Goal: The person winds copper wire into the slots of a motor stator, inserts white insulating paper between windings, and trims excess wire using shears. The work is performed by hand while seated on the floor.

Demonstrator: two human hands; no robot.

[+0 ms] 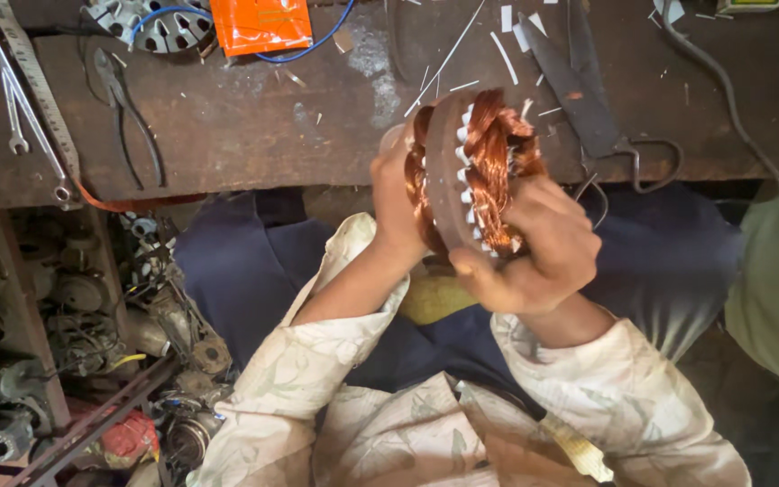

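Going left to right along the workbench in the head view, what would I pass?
Steel spanners → dark pliers → round metal stator plate with blue wire → orange plastic packet → copper-wound stator gripped between the left hand and right hand → large black scissors.

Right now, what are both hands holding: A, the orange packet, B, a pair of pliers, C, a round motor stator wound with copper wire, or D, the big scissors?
C: the left hand and right hand grip the copper-wound stator from either side, while the pliers, scissors and orange packet lie untouched on the bench.
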